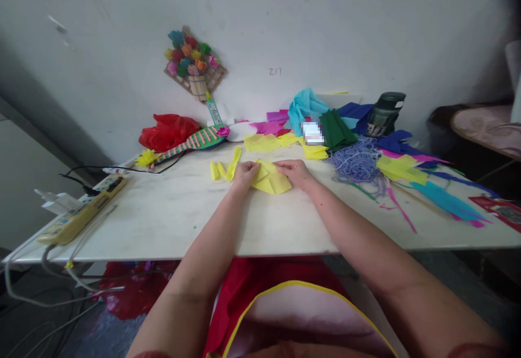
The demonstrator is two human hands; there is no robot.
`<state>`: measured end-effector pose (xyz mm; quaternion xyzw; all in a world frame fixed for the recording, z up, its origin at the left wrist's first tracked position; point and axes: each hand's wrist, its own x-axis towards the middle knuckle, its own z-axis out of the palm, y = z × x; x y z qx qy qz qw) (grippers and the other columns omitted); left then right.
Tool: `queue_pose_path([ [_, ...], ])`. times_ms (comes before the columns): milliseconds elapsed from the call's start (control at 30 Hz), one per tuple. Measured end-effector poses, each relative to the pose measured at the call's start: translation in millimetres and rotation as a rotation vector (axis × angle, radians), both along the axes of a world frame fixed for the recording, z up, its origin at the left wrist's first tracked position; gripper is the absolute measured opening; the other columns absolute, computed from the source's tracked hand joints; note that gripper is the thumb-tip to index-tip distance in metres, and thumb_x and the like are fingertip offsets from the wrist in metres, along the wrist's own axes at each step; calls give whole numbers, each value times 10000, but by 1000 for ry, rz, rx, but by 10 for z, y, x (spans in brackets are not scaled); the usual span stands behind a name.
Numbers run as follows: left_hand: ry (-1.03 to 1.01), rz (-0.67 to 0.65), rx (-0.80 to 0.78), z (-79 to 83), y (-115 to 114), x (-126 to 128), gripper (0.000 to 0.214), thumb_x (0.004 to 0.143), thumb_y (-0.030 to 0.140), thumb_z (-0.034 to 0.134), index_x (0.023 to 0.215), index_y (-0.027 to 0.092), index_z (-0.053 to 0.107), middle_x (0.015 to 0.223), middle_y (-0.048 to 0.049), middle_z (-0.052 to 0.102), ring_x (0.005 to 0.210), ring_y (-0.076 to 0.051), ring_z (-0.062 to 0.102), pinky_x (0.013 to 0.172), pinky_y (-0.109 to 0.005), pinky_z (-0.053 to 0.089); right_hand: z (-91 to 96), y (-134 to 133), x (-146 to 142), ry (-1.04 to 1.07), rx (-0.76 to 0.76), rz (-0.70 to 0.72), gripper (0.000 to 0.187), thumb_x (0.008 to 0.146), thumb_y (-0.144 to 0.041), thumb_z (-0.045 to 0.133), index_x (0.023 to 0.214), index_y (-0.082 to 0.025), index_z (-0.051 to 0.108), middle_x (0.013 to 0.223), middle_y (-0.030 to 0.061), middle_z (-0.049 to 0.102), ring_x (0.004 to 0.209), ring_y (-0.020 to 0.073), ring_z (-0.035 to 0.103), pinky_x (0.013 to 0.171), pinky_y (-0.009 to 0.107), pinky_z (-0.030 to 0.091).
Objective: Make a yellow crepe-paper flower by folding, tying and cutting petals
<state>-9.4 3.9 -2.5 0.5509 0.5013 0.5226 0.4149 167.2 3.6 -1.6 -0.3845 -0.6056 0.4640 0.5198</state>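
Note:
Between my two hands lies a piece of yellow crepe paper (272,181), creased and spread over the white tabletop. My left hand (245,174) pinches its left side, where a fold shows near the thumb. At the upper right edge my right hand (296,172) holds the same paper between thumb and fingers. Just left of my left hand are several small rolled or folded yellow paper strips (220,170). Behind the hands, more yellow paper sheets (260,142) lie flat.
A tangle of purple yarn (355,161), coloured paper scraps (448,200) and a dark bottle (386,114) occupy the right. A decorated green lute-shaped craft (199,141) and a red plastic bag (169,133) are back left. A power strip (87,209) with cables lines the left edge.

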Motion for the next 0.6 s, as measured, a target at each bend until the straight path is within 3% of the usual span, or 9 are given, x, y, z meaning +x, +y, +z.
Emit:
queue_pose_path([
  [267,-167,-82,-68,15,-27,11,257,595,383,640,657,155,536,517,31,518,459,-92,461,452,-213,338,-11,17,3,-35,-10,-13,255,608,-250,635,838,-169,708,868,54,698,823,182,619,777,325,464],
  [600,-179,-106,-60,10,-36,10,246,592,368,643,661,155,542,514,33,521,451,-85,453,454,-212,337,-15,0,20,-169,83,0,204,620,-212,603,790,-184,713,836,37,700,801,167,613,763,300,457],
])
